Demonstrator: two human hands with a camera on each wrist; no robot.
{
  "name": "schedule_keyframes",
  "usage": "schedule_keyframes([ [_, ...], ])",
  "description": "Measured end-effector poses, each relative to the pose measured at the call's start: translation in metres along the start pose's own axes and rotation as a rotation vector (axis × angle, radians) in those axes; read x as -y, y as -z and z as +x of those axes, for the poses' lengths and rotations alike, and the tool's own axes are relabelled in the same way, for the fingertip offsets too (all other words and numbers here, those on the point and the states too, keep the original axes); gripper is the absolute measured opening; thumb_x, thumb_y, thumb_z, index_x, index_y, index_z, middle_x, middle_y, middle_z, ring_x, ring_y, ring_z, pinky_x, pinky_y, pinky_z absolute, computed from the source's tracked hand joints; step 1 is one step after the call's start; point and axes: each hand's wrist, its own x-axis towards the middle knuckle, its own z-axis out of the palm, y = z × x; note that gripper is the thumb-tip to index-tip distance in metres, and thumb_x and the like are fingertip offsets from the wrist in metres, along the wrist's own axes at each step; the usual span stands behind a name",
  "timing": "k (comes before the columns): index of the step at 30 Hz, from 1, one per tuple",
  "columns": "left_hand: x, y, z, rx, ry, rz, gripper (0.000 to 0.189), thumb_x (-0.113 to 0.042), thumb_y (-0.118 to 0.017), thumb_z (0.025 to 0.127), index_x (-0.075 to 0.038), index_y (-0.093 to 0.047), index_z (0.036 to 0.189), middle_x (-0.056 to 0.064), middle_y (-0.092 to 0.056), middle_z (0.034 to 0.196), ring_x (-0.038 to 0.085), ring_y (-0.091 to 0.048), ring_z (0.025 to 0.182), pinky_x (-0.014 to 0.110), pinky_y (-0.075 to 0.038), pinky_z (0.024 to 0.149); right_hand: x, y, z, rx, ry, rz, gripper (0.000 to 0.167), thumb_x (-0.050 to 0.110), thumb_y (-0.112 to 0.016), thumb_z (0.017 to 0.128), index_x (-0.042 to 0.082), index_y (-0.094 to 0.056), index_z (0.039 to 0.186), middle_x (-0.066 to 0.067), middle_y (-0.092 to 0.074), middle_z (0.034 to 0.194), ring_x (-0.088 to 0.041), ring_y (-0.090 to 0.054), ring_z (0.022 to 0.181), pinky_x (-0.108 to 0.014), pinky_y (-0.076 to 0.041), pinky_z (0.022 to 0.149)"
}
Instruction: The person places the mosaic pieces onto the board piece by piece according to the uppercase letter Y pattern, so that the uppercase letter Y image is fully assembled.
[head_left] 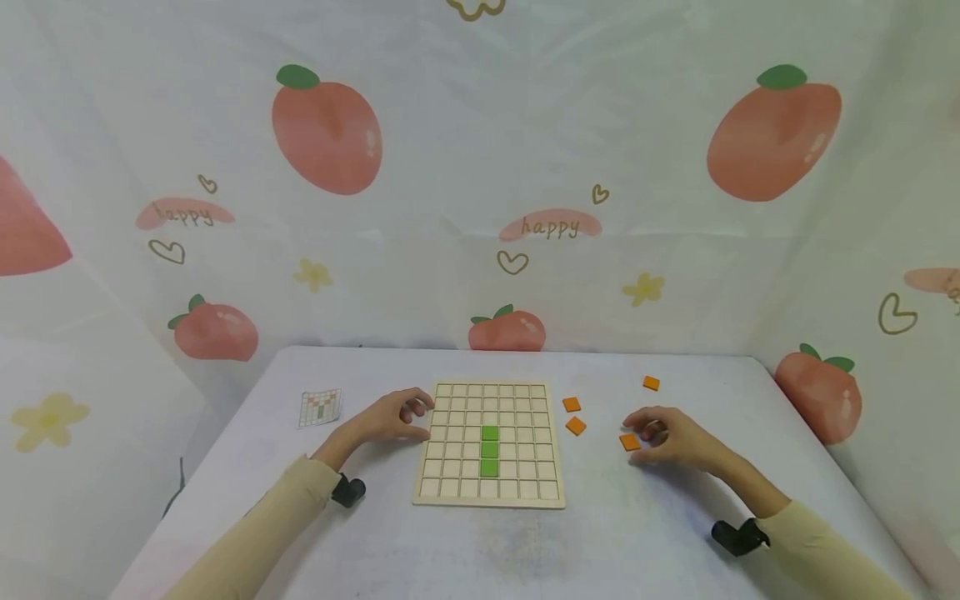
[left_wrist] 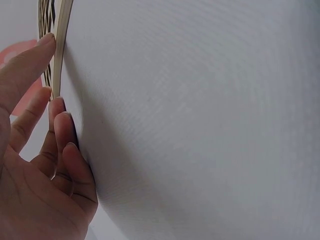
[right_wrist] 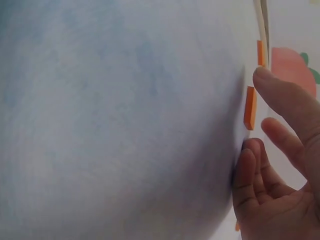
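A wooden grid board (head_left: pixel 457 503) lies on the table, with three green square tiles (head_left: pixel 490 450) in a vertical line in its cells. My left hand (head_left: pixel 393 417) is at the board's left edge, thumb and index fingertips at the rim, other fingers loosely bent. In the left wrist view, the thumb tip seems to touch the board's rim (left_wrist: pixel 62 45). On the right, an orange square tile (head_left: pixel 629 442) lies between the spread thumb and index finger of my right hand (head_left: pixel 671 437). The right wrist view shows a gap between those fingertips and the orange tile (right_wrist: pixel 250 108).
Two orange tiles (head_left: pixel 572 404) lie just right of the board, and another orange tile (head_left: pixel 651 383) sits farther back. A small card (head_left: pixel 320 407) printed with a coloured grid pattern rests at the table's left. A fruit-printed curtain (head_left: pixel 420 250) hangs behind the table.
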Motion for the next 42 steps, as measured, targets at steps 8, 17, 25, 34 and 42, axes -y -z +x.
schedule_keyframes([
  [8, 0.0005, -0.0005, -0.0002, -0.002, 0.004, -0.006, 0.045, -0.015, -0.086, 0.083, -0.005, -0.062, 0.121, 0.005, -0.059, 0.1, 0.019, -0.05, 0.083, 0.033, -0.042, 0.073, -0.0008, -0.003, 0.0009, -0.018, 0.021, -0.037, 0.039, 0.01, -0.089, 0.078, -0.001, -0.069, 0.111, -0.006, -0.067, 0.099, -0.019, -0.058, 0.082, -0.027, -0.052, 0.071],
  [17, 0.0004, 0.001, -0.0004, 0.003, -0.023, -0.031, 0.045, -0.014, -0.086, 0.083, -0.003, -0.062, 0.12, 0.007, -0.059, 0.099, 0.02, -0.049, 0.081, 0.032, -0.041, 0.072, -0.0044, -0.0027, 0.001, -0.016, 0.028, -0.048, 0.025, 0.008, -0.086, 0.082, 0.004, -0.074, 0.103, -0.001, -0.064, 0.088, -0.011, -0.057, 0.078, -0.025, -0.049, 0.068],
  [25, -0.0011, 0.0007, -0.0002, 0.006, 0.005, -0.019, 0.045, -0.016, -0.085, 0.084, -0.004, -0.062, 0.121, 0.005, -0.059, 0.1, 0.018, -0.05, 0.082, 0.032, -0.042, 0.073, -0.0022, -0.0045, 0.0025, -0.028, 0.029, -0.037, 0.021, 0.006, -0.086, 0.081, 0.004, -0.074, 0.098, 0.0, -0.065, 0.087, -0.011, -0.057, 0.077, -0.025, -0.048, 0.067],
  [34, 0.0029, 0.0012, -0.0007, 0.008, -0.007, -0.008, 0.044, -0.016, -0.085, 0.085, -0.006, -0.062, 0.121, 0.004, -0.058, 0.101, 0.019, -0.05, 0.083, 0.032, -0.042, 0.074, 0.0014, -0.005, 0.0048, -0.018, 0.004, -0.03, 0.02, 0.009, -0.085, 0.083, 0.004, -0.073, 0.098, -0.001, -0.064, 0.087, -0.012, -0.057, 0.077, -0.025, -0.048, 0.067],
  [42, 0.0038, 0.0006, 0.0007, 0.007, -0.016, -0.021, 0.045, -0.016, -0.085, 0.084, -0.005, -0.062, 0.121, 0.005, -0.059, 0.101, 0.02, -0.05, 0.083, 0.033, -0.042, 0.074, 0.0031, -0.0056, 0.0093, -0.027, 0.041, 0.0, 0.019, 0.007, -0.083, 0.085, 0.003, -0.072, 0.1, -0.003, -0.066, 0.09, -0.013, -0.059, 0.078, -0.025, -0.051, 0.071],
])
